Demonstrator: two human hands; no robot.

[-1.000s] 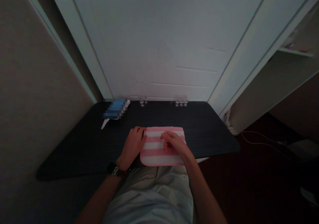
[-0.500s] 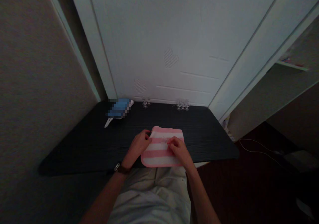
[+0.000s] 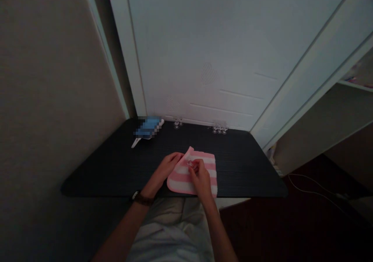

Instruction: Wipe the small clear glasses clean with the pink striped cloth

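A pink and white striped cloth (image 3: 182,178) lies at the front edge of the dark table, its upper left edge lifted and folded. My left hand (image 3: 169,165) pinches that edge, with its fingertips partly hidden by the cloth. Over the middle of the cloth, my right hand (image 3: 201,176) is closed on a small clear item (image 3: 190,163) between thumb and fingers. Several similar clear pieces (image 3: 220,129) stand in a cluster at the table's back edge, and a smaller group (image 3: 177,123) sits left of them.
A device with a blurred blue screen (image 3: 149,128) rests on a white stand at the back left of the table (image 3: 116,168). Behind rises a white panel (image 3: 186,40) with raised hearts and lines. A white cable (image 3: 311,191) runs at the right.
The cloth's upper left edge has been raised and folded inward by my left hand. My right hand has shifted left, and the clear item shows more plainly. The whole view has shifted slightly.
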